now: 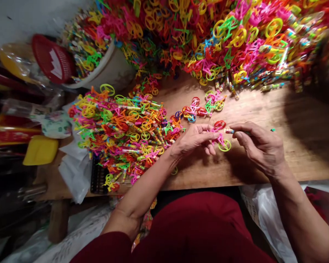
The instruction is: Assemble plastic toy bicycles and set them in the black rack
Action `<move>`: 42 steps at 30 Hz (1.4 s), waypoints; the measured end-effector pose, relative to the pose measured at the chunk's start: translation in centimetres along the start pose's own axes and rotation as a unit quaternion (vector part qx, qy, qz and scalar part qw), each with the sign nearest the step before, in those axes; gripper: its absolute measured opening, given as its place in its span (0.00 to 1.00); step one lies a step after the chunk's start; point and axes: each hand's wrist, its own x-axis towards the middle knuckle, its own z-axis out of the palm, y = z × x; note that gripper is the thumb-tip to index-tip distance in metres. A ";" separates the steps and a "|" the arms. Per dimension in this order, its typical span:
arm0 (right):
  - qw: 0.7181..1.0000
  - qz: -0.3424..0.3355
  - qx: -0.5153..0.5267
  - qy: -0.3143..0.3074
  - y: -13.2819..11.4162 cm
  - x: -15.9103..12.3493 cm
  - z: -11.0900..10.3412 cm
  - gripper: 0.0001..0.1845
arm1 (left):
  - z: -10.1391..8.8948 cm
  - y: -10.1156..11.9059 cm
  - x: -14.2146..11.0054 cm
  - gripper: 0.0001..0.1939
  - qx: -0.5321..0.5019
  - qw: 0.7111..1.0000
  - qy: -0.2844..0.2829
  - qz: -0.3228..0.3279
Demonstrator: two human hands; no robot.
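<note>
Wood-topped desk (312, 146), its pale grain showing, runs across the view, seen from above over a person's dark red top (194, 226). Along its far side spreads a huge mound of plastic toy bicycles (178, 29) in pink, yellow, orange, green and red, with shiny, candy-filled clear tubes among them at the right. A second heap of toy bicycles (131, 135), many with filled tubes, lies to the left, and a black slotted tray (98, 182) shows at its near corner. Behind that heap, a round white bucket (105, 62) is full of small multicoloured pieces; a red basket (42, 49) with a perforated wall leans tilted at its side.

At the middle, the left hand (196, 138) reaches in, its thumb and fingers pinching one pink toy bicycle (221, 138) at their tips. The thin frame carries a red spoked ring wheel and a yellow-green one. Facing it, the right hand (263, 148) pinches a small printed tube (229, 130) between thumb and forefinger, its end pointing at the bicycle, just beside it; whether they touch is unclear. Smallest of all, a green piece (272, 129) lies on the wood beyond the right hand.
</note>
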 end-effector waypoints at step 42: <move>0.984 -0.079 -0.107 -0.119 -0.7 -3.9 -1.9 0.15 | 1.4 -3.0 0.1 0.17 0.020 0.996 -0.076 -0.049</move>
